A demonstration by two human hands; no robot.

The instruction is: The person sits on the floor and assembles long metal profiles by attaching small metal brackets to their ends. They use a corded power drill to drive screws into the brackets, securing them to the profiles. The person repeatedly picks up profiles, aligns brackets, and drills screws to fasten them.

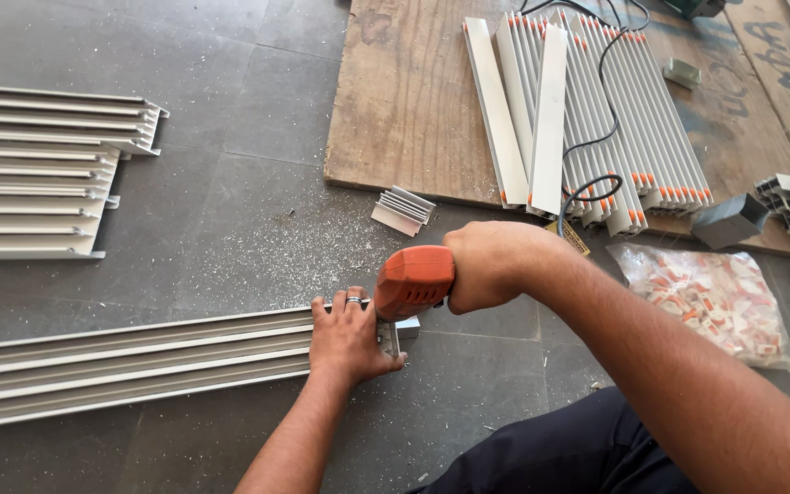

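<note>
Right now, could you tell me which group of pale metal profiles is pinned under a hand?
The long profile on the floor: the left hand presses its end. The stacks at upper left and on the board lie untouched.

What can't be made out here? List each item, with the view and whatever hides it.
All in the head view:
- Working tip of the orange power tool: hidden under its body and the right hand.
- End of the long aluminium profile: covered by the left hand; its far end is cut off by the left edge.
- Pieces in the plastic bag: too small to identify.
- Stacked profiles: cut off at the left edge.
</note>
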